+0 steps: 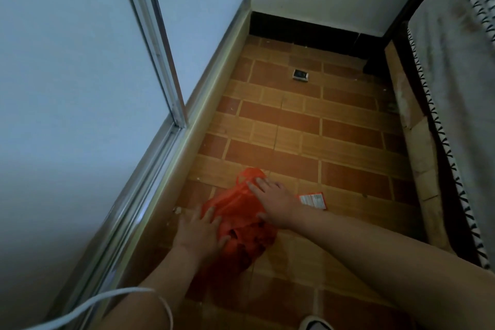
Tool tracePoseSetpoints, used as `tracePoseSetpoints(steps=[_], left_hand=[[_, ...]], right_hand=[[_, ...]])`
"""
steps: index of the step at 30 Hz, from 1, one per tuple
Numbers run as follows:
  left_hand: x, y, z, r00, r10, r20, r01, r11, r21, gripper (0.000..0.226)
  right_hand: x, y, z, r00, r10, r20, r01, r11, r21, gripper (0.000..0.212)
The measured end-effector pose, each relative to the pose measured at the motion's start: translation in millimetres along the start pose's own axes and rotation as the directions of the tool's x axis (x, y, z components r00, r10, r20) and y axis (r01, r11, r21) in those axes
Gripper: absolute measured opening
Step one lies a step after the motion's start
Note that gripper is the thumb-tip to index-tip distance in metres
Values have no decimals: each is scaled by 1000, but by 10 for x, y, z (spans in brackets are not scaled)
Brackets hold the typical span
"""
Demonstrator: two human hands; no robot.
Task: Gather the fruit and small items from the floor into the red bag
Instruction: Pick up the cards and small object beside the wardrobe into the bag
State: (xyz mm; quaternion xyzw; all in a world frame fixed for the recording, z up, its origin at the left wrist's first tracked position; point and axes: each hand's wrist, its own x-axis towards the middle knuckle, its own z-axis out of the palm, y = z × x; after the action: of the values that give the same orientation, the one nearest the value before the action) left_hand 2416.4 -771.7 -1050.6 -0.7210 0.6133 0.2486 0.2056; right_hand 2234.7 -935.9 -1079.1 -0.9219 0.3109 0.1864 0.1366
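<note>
The red plastic bag [237, 211] lies on the tiled floor near the sliding-door track, bulging with dark round shapes inside. My left hand [199, 230] rests on its left side, fingers spread and laid over the plastic. My right hand [273, 202] lies flat on the bag's upper part, fingers straight and pointing to the bag's handle. A small red and white packet [313, 199] lies on the floor just right of my right hand. A small dark box [300, 75] sits alone farther off on the tiles.
A glass sliding door and its metal track [160, 158] run along the left. A bed with a grey patterned cover [455, 104] lines the right. A white cable [112, 300] crosses my left arm. The tip of a shoe [316, 324] shows at the bottom.
</note>
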Motion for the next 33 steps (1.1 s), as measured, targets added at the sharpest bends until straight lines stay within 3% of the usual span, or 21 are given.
tracePoseSetpoints(steps=[6,9,12,15,18,20,22,24,28,31,33], left_hand=[[10,-256,93,979,-196,48,201,971,-130,80],[-29,-281,21,978,-206,11,205,963,-177,78],[-23,-214,-64,969,-97,-228,68,989,-134,79],[28,-98,-162,889,54,-455,-105,991,-88,64],[32,9,-204,894,156,-420,-213,973,-92,51],[28,74,-175,930,204,-306,-245,964,-101,55],[20,126,-135,963,211,-167,-230,968,-105,64],[4,144,-103,975,204,-88,-212,972,-100,64],[-87,131,-147,960,209,-186,-243,952,-187,52],[-94,142,-145,923,256,-289,-287,955,-70,56],[-86,137,-116,940,244,-237,-263,964,-49,68]], right_hand=[[-90,301,209,984,92,149,-108,989,105,100],[-178,436,209,983,132,130,-168,931,323,77],[-286,488,134,987,145,-75,-103,909,404,61],[-469,390,2,929,165,-332,-51,944,325,48],[-687,219,-152,796,226,-561,-95,963,253,33],[-818,96,-189,787,128,-604,3,978,211,28],[-864,-65,-98,865,-83,-495,154,982,106,35],[-791,-250,82,937,-210,-278,233,971,52,46],[-525,-400,340,982,-181,56,180,984,15,59],[-517,-415,459,975,-215,51,215,977,-8,62],[-645,-446,486,972,-236,-3,236,972,-10,64]])
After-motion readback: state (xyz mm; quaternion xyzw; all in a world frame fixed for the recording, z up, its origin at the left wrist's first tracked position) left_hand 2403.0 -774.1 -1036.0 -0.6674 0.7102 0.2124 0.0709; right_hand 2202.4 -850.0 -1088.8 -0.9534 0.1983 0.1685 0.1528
